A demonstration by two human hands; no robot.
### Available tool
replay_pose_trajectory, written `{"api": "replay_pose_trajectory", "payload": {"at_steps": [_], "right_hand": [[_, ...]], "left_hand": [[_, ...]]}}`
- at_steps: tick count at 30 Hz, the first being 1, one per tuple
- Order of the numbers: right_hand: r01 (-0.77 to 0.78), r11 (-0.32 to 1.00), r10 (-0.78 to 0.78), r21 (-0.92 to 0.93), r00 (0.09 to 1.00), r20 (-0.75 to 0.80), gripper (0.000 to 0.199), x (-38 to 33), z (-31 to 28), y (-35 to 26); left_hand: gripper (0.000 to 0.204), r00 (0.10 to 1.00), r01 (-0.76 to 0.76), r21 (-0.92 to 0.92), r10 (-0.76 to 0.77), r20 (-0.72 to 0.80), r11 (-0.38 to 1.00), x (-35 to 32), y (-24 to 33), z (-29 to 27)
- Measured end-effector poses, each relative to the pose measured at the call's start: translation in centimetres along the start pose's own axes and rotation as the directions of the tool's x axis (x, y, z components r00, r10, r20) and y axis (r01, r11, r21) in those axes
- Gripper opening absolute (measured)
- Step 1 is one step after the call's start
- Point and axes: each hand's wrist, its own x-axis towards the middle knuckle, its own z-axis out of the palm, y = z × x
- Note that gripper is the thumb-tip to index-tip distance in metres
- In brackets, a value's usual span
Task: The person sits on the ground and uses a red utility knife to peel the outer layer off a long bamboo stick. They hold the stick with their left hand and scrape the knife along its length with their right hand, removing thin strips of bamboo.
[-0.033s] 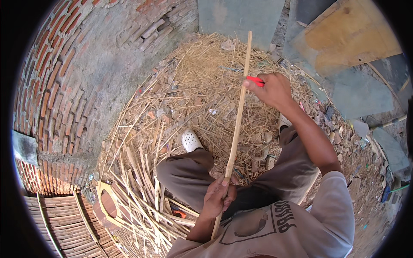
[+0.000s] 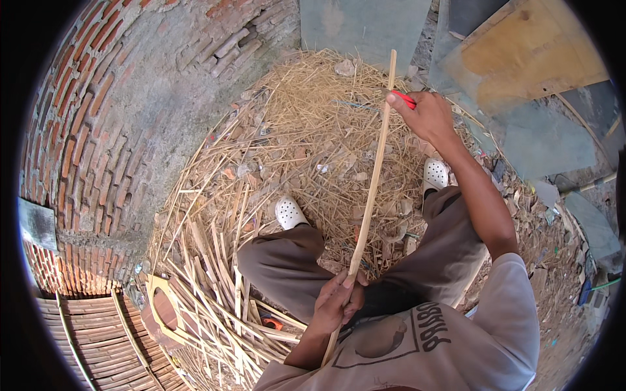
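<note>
A long pale bamboo strip [image 2: 373, 189] slants from against my body up to the pile of shavings, bowed slightly. Low in the middle, my left hand [image 2: 338, 301] is closed round the strip's lower part. My right hand [image 2: 422, 114] grips a red-handled knife [image 2: 408, 99] near the strip's far end, thumb pressed on the bamboo. The knife's blade is mostly hidden behind the strip and is too small to make out well. Beyond the right hand, the strip's tip sticks out free.
Bamboo shavings [image 2: 306, 98] and rubble cover the ground around my white clogs [image 2: 290, 213]. Loose strips [image 2: 215, 287] lie heaped at my left, with an orange-handled tool [image 2: 272, 323] among them. A brick wall [image 2: 130, 130] rises on the left; grey sheets [image 2: 365, 29] stand at the back.
My right hand with the knife has moved farther away and slightly right along the strip. The strip's far end has swung right, and my left hand has shifted slightly right. My right foot shows more.
</note>
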Motion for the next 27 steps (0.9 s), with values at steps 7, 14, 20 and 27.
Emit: {"api": "replay_pose_trajectory", "payload": {"at_steps": [7,14,20,27], "right_hand": [[0.453,0.891,-0.454,0.037,0.881,0.137,0.068,-9.2,3.5,-5.1],[0.503,0.864,-0.504,0.033,0.86,0.074,0.066,-7.3,3.4,-5.1],[0.386,0.922,-0.384,-0.029,0.922,0.053,0.071,-5.4,3.6,-3.6],[0.441,0.895,-0.444,-0.063,0.895,-0.049,0.069,-4.5,3.3,-3.9]], "left_hand": [[0.037,0.995,-0.073,-0.283,0.049,-0.092,0.956,2.0,0.7,-1.7],[0.04,0.989,-0.106,-0.151,0.089,-0.118,0.983,2.7,1.6,-1.8],[0.04,0.99,-0.096,-0.124,0.082,-0.115,0.988,2.5,1.7,-1.3],[0.04,0.991,-0.11,-0.096,0.102,-0.086,0.989,2.0,1.8,-1.5]]}}
